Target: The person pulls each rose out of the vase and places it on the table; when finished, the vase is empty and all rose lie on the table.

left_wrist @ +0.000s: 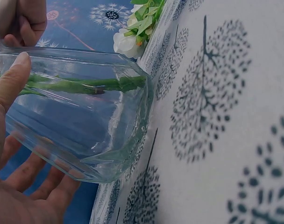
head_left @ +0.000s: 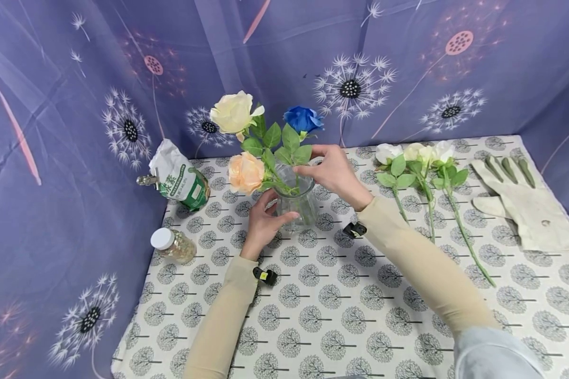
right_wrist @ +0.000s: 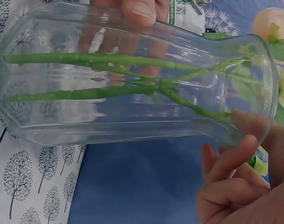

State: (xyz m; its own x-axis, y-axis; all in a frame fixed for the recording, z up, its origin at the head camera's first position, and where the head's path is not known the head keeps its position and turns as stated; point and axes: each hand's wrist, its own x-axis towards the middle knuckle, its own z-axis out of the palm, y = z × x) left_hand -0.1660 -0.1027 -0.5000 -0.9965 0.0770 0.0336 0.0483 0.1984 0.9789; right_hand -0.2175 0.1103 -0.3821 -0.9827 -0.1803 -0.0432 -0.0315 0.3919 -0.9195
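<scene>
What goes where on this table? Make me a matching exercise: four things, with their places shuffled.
Things:
1. glass vase
2. white glove
3. white-capped bottle
4. three white roses

Places:
A. lying at the table's far right
B. lying at the table's left edge
C. between both hands
D. lying flat beside the glove

Pairs: 1-C, 2-A, 3-B, 4-D

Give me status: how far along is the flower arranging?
Done: three roses, cream, peach and blue, stand in the glass vase. In hand: the left hand holds the vase body while the right hand is at its rim, by the stems. Left: three white roses lie on the table beside the glove.
</scene>
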